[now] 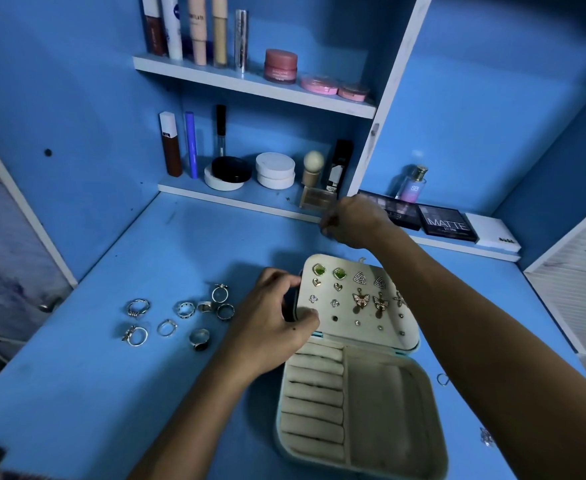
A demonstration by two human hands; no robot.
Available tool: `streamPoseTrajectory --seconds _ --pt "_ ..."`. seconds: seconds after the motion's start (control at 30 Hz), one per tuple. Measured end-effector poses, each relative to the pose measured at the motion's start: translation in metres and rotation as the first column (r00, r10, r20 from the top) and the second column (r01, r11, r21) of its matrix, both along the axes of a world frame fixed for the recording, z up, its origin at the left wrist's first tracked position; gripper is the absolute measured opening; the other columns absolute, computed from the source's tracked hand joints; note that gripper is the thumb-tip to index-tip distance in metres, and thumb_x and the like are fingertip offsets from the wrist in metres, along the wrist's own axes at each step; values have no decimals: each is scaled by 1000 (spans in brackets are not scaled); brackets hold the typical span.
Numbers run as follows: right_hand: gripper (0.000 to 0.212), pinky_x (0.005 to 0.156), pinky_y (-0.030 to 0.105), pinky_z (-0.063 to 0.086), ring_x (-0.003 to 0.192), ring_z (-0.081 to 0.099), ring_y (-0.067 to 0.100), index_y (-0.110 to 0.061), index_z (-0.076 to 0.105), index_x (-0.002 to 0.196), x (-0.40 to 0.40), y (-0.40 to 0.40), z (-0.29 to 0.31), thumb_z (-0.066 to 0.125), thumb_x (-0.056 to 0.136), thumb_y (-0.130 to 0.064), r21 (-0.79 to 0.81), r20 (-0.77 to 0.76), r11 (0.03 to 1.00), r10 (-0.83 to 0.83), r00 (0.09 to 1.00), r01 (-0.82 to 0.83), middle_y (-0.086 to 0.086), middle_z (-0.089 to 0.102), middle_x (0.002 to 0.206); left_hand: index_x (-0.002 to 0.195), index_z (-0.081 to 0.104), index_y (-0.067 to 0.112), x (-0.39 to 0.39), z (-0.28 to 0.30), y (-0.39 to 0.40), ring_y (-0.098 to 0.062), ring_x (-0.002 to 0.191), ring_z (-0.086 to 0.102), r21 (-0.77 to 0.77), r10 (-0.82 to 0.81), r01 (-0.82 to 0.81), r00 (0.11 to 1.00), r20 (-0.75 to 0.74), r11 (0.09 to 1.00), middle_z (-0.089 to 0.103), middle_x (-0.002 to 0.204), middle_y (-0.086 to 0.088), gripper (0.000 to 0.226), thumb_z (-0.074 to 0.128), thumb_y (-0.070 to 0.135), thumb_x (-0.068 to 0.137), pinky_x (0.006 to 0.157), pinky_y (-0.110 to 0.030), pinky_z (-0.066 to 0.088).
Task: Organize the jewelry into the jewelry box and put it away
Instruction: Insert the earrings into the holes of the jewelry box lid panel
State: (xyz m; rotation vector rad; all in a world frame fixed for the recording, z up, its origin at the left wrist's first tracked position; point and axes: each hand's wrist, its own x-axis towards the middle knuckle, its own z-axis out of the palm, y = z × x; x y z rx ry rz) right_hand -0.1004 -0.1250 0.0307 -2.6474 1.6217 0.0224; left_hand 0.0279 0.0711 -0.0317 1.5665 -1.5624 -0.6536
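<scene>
jewelry box (360,403) open, long axis near-far | left hand (267,327) fingers grip lid edge | right hand (353,221) fingers unclear

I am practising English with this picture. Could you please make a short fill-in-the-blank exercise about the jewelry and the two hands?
1. The jewelry box lies ____ on the desk.
2. The earrings are pinned to the box's ____.
3. The loose rings lie on the desk to the ____ of the box.
4. The ____ hand grips the lid's edge, while the right hand is raised beyond the box.

Missing words: open; lid; left; left
</scene>
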Motion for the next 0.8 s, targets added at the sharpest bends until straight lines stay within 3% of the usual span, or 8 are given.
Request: streamPoseTrajectory --seconds 0.23,0.4,0.5,0.57,0.63,0.7,0.8 --pt "30 70 31 44 104 65 30 -26 64 119 8 4 -3 44 100 -35 -137 -156 990 -4 988 -18 5 66 118 108 62 30 0 1 1 1 85 52 5 -7 7 1000 -18 1000 48 106 18 39 57 44 72 81 -25 46" --pt "25 72 32 42 105 64 30 -27 64 115 4 8 1 47 98 -33 -103 -128 995 -3 992 -11 4 66 118 108 63 28 0 1 2 -2 81 53 -9 -2 2 999 -42 1000 47 107 17 40 59 42 70 77 -22 45" --pt "18 78 33 50 103 63 27 -26 66 104 -6 8 6 53 95 -33 -26 -27 1000 11 1000 -12 1 67 113 108 63 28 0 2 2 -1 81 52 -16 -12 11 998 -55 1000 46 108 18 39 61 40 71 76 -17 42" --pt "8 81 33 55 98 64 24 -27 65 88 -15 10 15 58 92 -26 52 80 998 25 996 -30 -2 67 99 106 60 33 1 3 3 0 82 51 -18 -25 24 998 -64 1000 46 107 20 35 61 40 71 74 -11 38" --pt "18 71 23 53 86 67 17 -28 62 76 -26 16 28 61 90 -18 148 220 988 2 975 -36 -8 66 82 105 57 39 1 5 5 0 82 50 -30 -31 28 997 -77 999 46 102 24 32 62 39 73 73 -7 36" --pt "19 62 18 50 75 68 11 -27 65 78 -36 24 40 61 90 -14 218 309 975 -28 951 -43 -8 69 76 104 55 42 2 6 8 -2 81 48 -41 -31 28 996 -82 999 47 96 30 30 65 38 76 71 -7 35" --pt "13 63 24 54 75 68 10 -19 70 89 -52 32 49 60 92 -12 266 383 963 -55 922 -52 -1 73 80 105 57 37 4 7 12 -5 79 46 -37 -32 29 994 -106 999 52 90 29 28 70 33 81 68 -10 37"
